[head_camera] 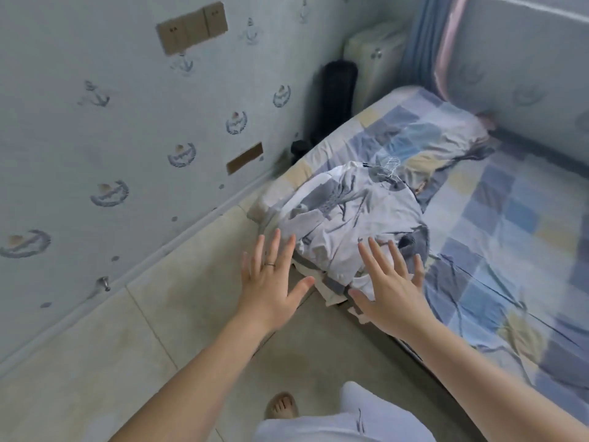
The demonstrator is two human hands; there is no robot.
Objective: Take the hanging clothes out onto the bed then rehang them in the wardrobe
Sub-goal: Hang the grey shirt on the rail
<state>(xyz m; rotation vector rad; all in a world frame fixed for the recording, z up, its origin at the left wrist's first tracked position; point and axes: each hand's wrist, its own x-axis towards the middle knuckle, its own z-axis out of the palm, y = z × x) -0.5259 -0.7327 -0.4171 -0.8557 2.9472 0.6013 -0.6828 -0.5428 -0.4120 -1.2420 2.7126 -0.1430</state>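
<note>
A heap of white and grey clothes (347, 215) lies on the near corner of the bed (497, 224), with thin wire hanger hooks (390, 165) showing at its far end. My left hand (271, 279) hovers with fingers spread straight just left of the heap, over the floor by the bed's corner. My right hand (389, 285) is spread the same way at the heap's near edge, fingertips over the cloth. Neither hand holds anything. The wardrobe is out of view.
The bed carries a blue, grey and yellow checked sheet, with a rumpled pillow (439, 135) at its head. A patterned wall (111, 138) runs along the left, beside a strip of tiled floor (178, 314). A black object (334, 97) stands in the far corner.
</note>
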